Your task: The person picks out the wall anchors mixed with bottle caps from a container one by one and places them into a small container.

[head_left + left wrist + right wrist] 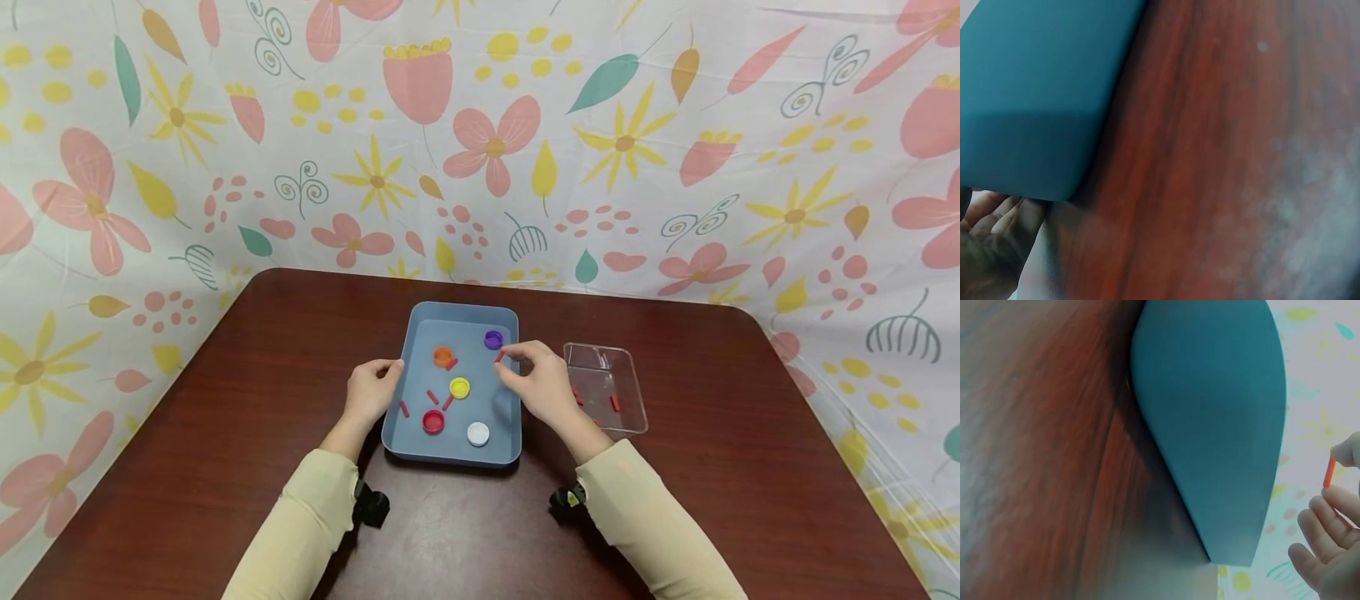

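Observation:
My right hand (pixel 546 385) is above the right part of a blue-grey tray (pixel 498 454). Between thumb and forefinger it pinches a small red stick (pixel 499 356); the right wrist view shows this stick (pixel 1329 472) end-to-end between the fingertips. At the tray's left rim, my left hand (pixel 367 392) holds the edge, its fingers partly hidden by the wall in the left wrist view. Inside the tray are round caps: purple (pixel 492 340), orange (pixel 443 357), yellow (pixel 460 388), red (pixel 433 422) and white (pixel 477 433). Several red sticks lie among them, one against the orange cap.
To the right of the tray stands a clear plastic box (pixel 633 392) with a few red sticks (pixel 615 403) in it, partly behind my right wrist. Both stand on a dark wooden table (pixel 712 467). A flower-patterned cloth (pixel 495 225) hangs behind the table.

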A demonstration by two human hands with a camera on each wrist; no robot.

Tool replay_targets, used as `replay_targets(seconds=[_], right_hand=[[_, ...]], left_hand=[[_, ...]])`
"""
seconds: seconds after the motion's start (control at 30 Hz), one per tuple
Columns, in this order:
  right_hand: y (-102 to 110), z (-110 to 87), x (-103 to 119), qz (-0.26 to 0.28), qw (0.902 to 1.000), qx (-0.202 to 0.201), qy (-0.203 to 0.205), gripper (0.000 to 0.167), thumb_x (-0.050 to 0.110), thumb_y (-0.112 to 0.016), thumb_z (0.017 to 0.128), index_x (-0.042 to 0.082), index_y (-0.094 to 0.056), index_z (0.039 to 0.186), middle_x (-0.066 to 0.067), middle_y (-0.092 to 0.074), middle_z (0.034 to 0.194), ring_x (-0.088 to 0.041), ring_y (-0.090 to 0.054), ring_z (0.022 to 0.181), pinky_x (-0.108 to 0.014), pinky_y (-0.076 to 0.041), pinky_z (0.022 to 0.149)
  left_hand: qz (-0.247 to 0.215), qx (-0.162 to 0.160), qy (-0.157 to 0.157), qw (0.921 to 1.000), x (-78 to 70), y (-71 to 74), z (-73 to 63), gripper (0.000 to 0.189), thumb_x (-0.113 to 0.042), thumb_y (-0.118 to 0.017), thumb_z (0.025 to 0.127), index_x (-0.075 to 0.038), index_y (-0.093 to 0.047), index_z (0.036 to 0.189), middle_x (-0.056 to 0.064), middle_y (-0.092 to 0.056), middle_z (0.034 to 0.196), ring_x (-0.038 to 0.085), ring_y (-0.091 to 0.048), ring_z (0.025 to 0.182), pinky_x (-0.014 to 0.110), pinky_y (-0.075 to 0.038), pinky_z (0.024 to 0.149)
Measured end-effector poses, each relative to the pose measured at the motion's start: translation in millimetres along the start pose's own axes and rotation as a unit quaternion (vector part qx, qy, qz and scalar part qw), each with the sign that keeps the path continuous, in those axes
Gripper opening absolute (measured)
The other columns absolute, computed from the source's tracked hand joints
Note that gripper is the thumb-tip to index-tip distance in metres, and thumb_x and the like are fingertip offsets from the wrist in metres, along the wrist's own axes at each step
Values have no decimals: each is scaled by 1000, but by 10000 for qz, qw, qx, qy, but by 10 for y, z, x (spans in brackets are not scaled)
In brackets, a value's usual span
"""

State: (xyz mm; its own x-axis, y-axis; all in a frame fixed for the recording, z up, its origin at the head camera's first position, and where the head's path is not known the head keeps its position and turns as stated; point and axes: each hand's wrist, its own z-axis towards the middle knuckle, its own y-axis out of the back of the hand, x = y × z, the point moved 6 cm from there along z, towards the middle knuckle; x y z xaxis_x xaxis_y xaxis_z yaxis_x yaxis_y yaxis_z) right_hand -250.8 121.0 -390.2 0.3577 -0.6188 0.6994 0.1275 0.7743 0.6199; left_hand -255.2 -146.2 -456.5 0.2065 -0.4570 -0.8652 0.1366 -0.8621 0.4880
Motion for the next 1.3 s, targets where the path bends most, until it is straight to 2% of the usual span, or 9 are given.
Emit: replay_targets(seconds=[0.23, 0.43, 0.63, 0.83, 0.93, 1.13, 1.17, 1.3], right_hand=[[187, -77, -63, 28, 9995, -279, 113, 28, 22, -74, 80, 7, -71, 104, -10, -68, 100, -28, -64, 93, -47, -53, 76], [357, -127, -144, 12, 9987, -488, 113, 27, 19, -76, 78, 9, -71, 103, -7, -68, 97, -21, -64, 91, -42, -54, 76], [548, -173, -211, -153, 9970, -733, 179, 26, 13, -77, 77, 7, -72, 102, -8, -69, 99, -23, -65, 91, -29, -53, 76], [715, -230, -329, -305, 9966, -755, -80, 26, 15, -74, 80, 8, -71, 106, -8, -67, 105, -21, -61, 96, -10, -43, 76], [794, -262, -385, -350, 9960, -805, -162, 26, 15, -73, 81, 9, -71, 106, -7, -66, 105, -15, -57, 95, -6, -41, 74], [945, -348, -480, -444, 9939, -994, -159, 27, 14, -74, 80, 7, -71, 106, -8, -66, 99, 5, -48, 84, -6, -39, 66], [971, -367, -499, -453, 9934, -1039, -189, 27, 13, -74, 80, 7, -71, 106, -9, -66, 99, 6, -48, 83, -6, -40, 63], [1060, -425, -582, -472, 9902, -1246, -421, 29, 11, -71, 81, 6, -70, 110, -10, -66, 99, 9, -50, 85, -3, -39, 67]], left_hand=[[7, -7, 5, 10000, 5, 1, 4, 39, -35, -54, 95, -5, -67, 118, 15, -66, 116, 27, -59, 103, 41, -51, 83], [8, -20, -14, 10000, -5, 5, 23, 39, -34, -53, 95, -5, -66, 118, 16, -65, 116, 27, -60, 103, 41, -51, 83], [-26, -41, -54, 10000, -24, 8, 49, 39, -33, -53, 95, -4, -66, 118, 16, -66, 114, 27, -60, 100, 39, -52, 81], [-19, -84, -111, 9999, -40, 4, 63, 37, -32, -55, 95, -4, -67, 116, 16, -67, 111, 26, -61, 99, 38, -52, 80], [-25, -65, -99, 9999, -33, 0, 58, 38, -32, -54, 95, -4, -67, 117, 16, -66, 113, 27, -60, 101, 40, -52, 81], [-31, -22, -37, 10000, 12, -5, 21, 38, -33, -54, 94, -5, -67, 117, 15, -66, 113, 27, -61, 101, 40, -52, 82], [-20, -13, -51, 10000, 17, -6, 17, 38, -32, -54, 95, -4, -67, 117, 16, -66, 113, 27, -61, 100, 40, -52, 82], [-2, -21, -107, 9999, 19, -3, 15, 38, -33, -54, 94, -4, -67, 117, 16, -67, 113, 27, -61, 100, 40, -52, 82]])
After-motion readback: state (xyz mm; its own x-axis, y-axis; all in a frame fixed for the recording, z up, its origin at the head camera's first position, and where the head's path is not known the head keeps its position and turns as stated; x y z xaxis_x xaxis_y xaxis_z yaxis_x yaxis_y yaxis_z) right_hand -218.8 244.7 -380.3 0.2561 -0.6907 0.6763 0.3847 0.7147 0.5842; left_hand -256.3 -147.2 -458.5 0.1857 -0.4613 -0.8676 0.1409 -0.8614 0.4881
